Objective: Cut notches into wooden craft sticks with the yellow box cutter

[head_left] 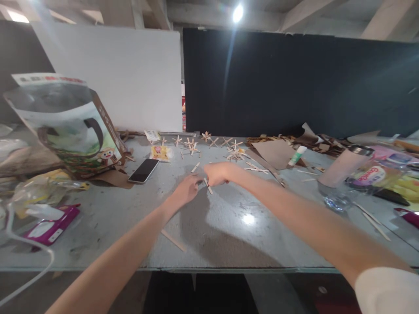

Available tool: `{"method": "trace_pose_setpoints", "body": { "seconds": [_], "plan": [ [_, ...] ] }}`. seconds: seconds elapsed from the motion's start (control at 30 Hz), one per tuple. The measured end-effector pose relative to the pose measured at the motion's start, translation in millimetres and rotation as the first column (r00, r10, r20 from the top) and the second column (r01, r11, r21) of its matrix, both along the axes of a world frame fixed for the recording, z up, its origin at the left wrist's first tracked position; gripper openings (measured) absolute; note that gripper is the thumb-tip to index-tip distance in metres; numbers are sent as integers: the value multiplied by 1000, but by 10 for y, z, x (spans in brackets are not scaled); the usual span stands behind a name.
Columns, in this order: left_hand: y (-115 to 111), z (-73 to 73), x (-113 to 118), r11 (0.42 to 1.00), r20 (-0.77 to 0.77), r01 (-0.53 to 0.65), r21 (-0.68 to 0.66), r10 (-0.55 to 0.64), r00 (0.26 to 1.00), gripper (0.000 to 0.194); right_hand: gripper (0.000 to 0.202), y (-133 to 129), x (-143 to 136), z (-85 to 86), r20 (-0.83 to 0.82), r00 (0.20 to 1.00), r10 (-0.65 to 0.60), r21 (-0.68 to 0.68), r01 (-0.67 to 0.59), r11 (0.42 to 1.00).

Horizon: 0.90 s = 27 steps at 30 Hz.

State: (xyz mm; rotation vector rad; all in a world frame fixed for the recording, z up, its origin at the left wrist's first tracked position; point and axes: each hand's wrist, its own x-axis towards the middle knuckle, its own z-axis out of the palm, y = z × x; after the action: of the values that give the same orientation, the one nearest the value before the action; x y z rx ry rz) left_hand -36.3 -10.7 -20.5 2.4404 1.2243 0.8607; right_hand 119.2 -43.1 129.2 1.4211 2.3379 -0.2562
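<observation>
Near the middle of the grey table [229, 244], my left hand [188, 188] rests low with its fingers bent towards my right hand; what its fingertips touch is too small to tell. My right hand [217, 173] is closed just beside it, over a small wooden stick [208, 186] whose ends show below the fingers. Whether that hand grips the stick is unclear. A short stick [195, 167] lies just beyond my hands. Farther back stand several star-shaped pieces of crossed sticks [190, 146]. A longer stick [173, 240] lies near the front edge.
A phone [144, 170], a snack packet [161, 152] and a large bag [75, 135] are on the left, with a purple tissue pack [54, 226]. To the right are a glue stick [297, 155], cardboard [274, 153], a pink bottle [345, 165] and loose sticks [373, 221].
</observation>
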Motion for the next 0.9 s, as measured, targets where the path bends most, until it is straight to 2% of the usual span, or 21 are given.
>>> {"method": "trace_pose_setpoints", "body": {
  "seconds": [0.27,0.43,0.5,0.6,0.7,0.77,0.9],
  "plan": [
    [-6,49,-24,975,125,-210,-68,217,968,38,25,-97,272,-94,-140,990,-22,50,30,998],
    [7,78,-66,941,233,-326,-94,339,911,42,41,-115,568,-287,-340,940,15,161,42,986],
    [6,83,-75,930,269,-348,-122,368,890,39,41,-99,661,-440,-566,823,49,255,119,960],
    [-13,97,-60,917,301,-362,-165,397,867,33,45,-76,747,-728,-733,677,61,294,235,926],
    [-55,104,-9,923,333,-318,-219,376,865,30,46,-89,781,-996,-775,630,50,307,306,901],
    [-93,96,41,938,363,-228,-261,314,877,35,45,-121,790,-1116,-798,598,76,320,313,894],
    [-175,74,158,947,461,-27,-319,180,869,51,44,-216,775,-1201,-820,560,119,327,287,900]
  ]
}}
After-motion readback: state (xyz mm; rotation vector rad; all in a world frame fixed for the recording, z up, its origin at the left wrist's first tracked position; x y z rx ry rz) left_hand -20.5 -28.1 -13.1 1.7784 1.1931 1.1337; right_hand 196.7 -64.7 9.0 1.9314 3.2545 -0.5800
